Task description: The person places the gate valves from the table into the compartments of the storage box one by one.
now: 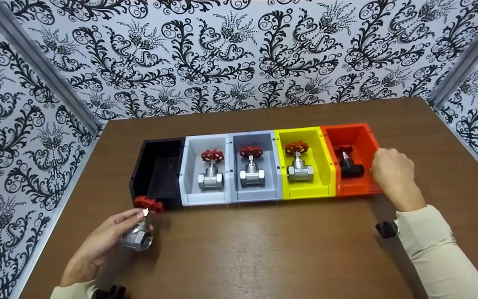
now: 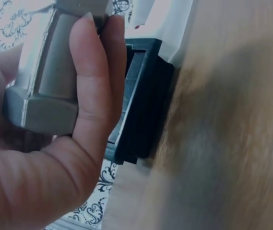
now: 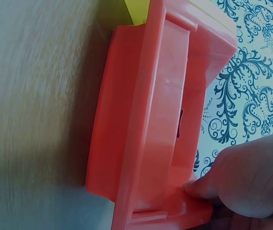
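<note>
My left hand (image 1: 106, 236) grips a metal gate valve (image 1: 137, 237) with a red handwheel, held at the front left corner of the black bin (image 1: 158, 166). In the left wrist view my fingers curl round the valve's hexagonal body (image 2: 54, 72). My right hand (image 1: 394, 174) holds the right side wall of the orange-red bin (image 1: 359, 135); in the right wrist view the thumb (image 3: 201, 188) lies inside the rim and the other fingers are mostly hidden. Inside that bin lies a black-bodied valve (image 1: 351, 168) with a dark red handwheel.
Joined in one row with those bins are a white bin (image 1: 188, 187), a grey bin (image 1: 255, 194) and a yellow bin (image 1: 311, 192), each holding a silver valve with a red handwheel. The row stands on a brown wooden table (image 1: 255, 249). Patterned walls (image 1: 222, 50) enclose the back and sides.
</note>
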`<control>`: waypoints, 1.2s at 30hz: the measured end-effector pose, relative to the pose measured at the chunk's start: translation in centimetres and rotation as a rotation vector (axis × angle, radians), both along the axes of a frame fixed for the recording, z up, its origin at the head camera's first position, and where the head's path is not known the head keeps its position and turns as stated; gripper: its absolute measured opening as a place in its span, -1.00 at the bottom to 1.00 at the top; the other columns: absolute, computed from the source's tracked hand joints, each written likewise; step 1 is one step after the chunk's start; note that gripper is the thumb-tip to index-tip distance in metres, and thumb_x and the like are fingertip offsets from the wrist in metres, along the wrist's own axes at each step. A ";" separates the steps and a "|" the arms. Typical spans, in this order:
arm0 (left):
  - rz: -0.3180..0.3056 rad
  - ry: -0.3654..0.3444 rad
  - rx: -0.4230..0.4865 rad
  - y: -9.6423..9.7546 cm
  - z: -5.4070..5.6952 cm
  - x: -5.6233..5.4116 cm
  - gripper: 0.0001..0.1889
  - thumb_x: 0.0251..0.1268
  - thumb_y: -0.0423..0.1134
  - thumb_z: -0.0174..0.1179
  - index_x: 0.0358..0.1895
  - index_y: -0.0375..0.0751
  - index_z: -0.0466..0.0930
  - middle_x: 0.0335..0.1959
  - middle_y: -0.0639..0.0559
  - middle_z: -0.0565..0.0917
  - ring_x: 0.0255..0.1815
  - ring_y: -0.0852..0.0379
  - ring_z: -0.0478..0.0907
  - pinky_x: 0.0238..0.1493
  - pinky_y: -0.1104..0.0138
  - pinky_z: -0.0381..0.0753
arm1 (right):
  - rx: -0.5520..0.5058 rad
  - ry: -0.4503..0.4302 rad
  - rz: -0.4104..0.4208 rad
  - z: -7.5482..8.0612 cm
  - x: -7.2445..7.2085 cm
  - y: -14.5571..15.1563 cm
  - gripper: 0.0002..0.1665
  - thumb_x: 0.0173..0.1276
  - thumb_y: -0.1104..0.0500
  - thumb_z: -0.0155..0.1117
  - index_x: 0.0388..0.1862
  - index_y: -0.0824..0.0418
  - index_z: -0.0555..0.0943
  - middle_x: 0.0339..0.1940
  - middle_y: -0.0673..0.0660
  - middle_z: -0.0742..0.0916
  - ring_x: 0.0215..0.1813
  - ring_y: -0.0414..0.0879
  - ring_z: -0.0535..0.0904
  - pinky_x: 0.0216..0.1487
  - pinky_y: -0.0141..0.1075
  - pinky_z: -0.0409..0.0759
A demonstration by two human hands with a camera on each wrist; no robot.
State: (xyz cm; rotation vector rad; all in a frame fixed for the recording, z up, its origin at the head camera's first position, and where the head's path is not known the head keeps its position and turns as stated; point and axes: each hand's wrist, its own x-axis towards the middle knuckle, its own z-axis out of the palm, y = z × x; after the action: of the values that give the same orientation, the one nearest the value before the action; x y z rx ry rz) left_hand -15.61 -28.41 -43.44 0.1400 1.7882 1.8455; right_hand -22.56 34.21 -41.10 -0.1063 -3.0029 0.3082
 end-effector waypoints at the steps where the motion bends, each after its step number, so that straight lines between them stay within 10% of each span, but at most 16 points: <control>1: 0.004 0.003 0.003 0.0 0.0 0.0 -0.74 0.61 -0.20 -0.10 0.13 0.01 0.56 -0.17 -0.02 0.75 -0.27 0.17 0.70 -0.17 0.25 0.68 | 0.000 0.000 0.000 0.0 0.0 0.0 -0.85 0.17 0.39 0.11 -0.45 0.53 0.55 -0.50 0.49 0.62 -0.50 0.41 0.55 -0.50 0.25 0.51; 36: 0.189 0.037 -0.024 2.0 1.1 -1.3 -0.48 0.54 -0.17 0.05 0.39 -0.42 0.28 -0.15 0.01 0.76 -0.20 0.16 0.70 -0.17 0.33 0.65 | -0.013 -0.040 0.004 0.2 0.1 0.2 -0.85 0.21 0.38 0.13 -0.41 0.52 0.55 -0.49 0.46 0.62 -0.52 0.34 0.53 -0.50 0.20 0.52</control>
State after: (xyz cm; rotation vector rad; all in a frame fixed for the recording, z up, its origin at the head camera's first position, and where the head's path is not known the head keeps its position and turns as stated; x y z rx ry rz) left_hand -16.89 -26.39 -42.32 -0.0041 1.9043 1.9621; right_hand -22.46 34.42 -40.90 -0.1087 -3.0416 0.3300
